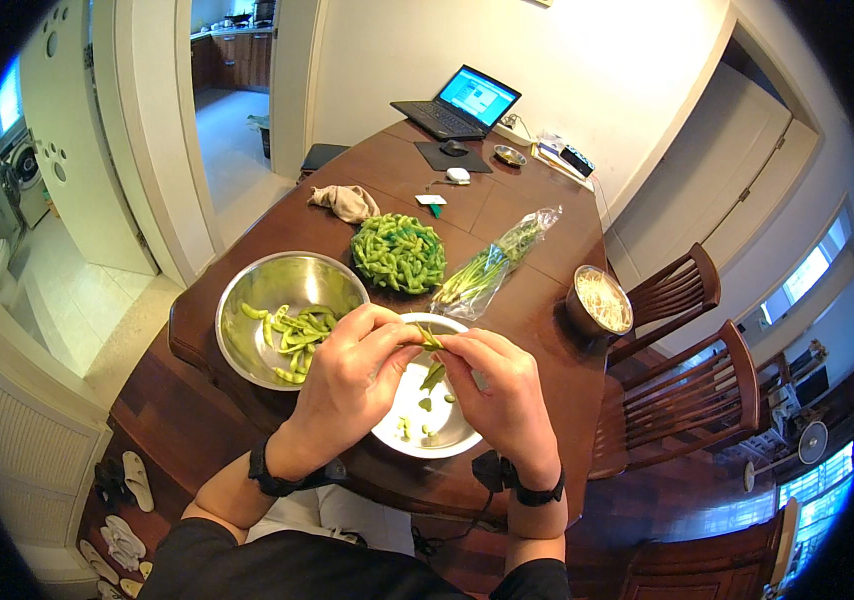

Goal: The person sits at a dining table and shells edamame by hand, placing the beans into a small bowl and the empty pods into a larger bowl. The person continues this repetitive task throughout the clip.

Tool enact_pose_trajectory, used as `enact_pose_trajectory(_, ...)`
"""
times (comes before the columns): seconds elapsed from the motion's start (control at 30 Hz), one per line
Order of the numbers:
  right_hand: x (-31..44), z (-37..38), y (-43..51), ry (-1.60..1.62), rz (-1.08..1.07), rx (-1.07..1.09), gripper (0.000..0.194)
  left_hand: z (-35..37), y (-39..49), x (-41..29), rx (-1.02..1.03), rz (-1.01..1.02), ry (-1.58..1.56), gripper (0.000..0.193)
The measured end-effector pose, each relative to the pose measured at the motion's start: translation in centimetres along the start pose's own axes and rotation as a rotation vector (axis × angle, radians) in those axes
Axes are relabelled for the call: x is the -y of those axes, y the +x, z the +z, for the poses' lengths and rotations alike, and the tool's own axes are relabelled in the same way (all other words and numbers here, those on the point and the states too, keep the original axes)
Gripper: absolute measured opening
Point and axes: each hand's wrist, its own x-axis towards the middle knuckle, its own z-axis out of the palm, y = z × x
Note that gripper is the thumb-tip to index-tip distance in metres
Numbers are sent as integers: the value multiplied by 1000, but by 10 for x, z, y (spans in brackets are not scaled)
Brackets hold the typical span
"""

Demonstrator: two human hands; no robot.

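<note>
Over a white-lit metal bowl [427, 442] at the table's near edge, my left hand [352, 371] and my right hand [500, 386] pinch a green soybean pod [429, 341] between their fingertips. Several loose beans [404, 427] lie in that bowl. To the left stands a larger stainless steel bowl [232, 330] with green pods [292, 334] inside, partly behind my left hand. Beyond both bowls is a heap of whole soybean pods [398, 253] on green netting.
A plastic bag of leafy green stalks [494, 266] lies behind the near bowl. A metal bowl of bean sprouts [601, 300] stands at the right edge. A beige cloth [344, 202], a laptop [461, 101] and a mouse [455, 148] are farther back. Wooden chairs [697, 382] stand at right.
</note>
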Motion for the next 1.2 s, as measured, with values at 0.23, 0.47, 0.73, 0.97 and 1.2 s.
enact_pose_trajectory(0.23, 2, 4, -3, -51, -7, 31, 16, 1, -2, 6, 27, -25, -60, 13)
enact_pose_trajectory(0.47, 2, 8, -5, -34, 26, 4, 11, -1, -3, 13, 140, -107, -156, 10)
enact_pose_trajectory(0.73, 0, 5, -4, 168, 192, 59, 7, -6, 3, 19, 258, -100, -249, 8)
enact_pose_trajectory(0.97, 1, 1, -4, 420, 403, 128, 10, -13, 7, 22, 367, -208, -380, 7)
enact_pose_trajectory(1.2, 2, -6, -4, 553, 577, 209, 13, -15, 12, 25, 355, -98, -382, 9)
